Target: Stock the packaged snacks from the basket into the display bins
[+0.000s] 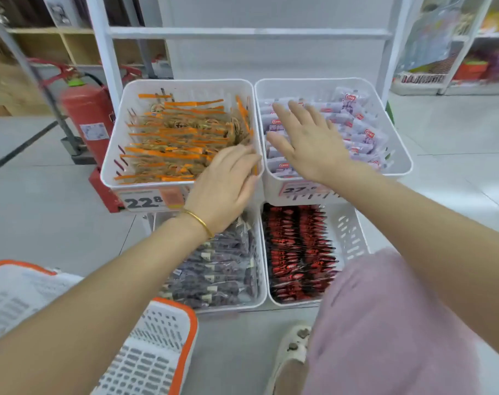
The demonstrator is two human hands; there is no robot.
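Observation:
Four white display bins stand in two tiers. The upper left bin (109, 163) is full of orange-striped snack packs (174, 132). My left hand (222, 189) reaches into its near right corner, with blurred fingertips among the packs. My right hand (308, 141) hovers flat with spread fingers over the pale purple packs (362, 132) in the upper right bin (401, 149). Below are dark purple packs (219, 269) and red packs (296, 252). The orange-rimmed white basket (162, 337) sits at the lower left under my left forearm, and what it holds is hidden.
A red fire extinguisher (85, 109) stands on the floor left of the bins. Price tags (142, 201) hang on the upper bins' fronts. My knee in pink trousers (385, 323) and my shoe (294, 346) are close to the lower right bin (352, 235). More shelving (470, 67) stands at the far right.

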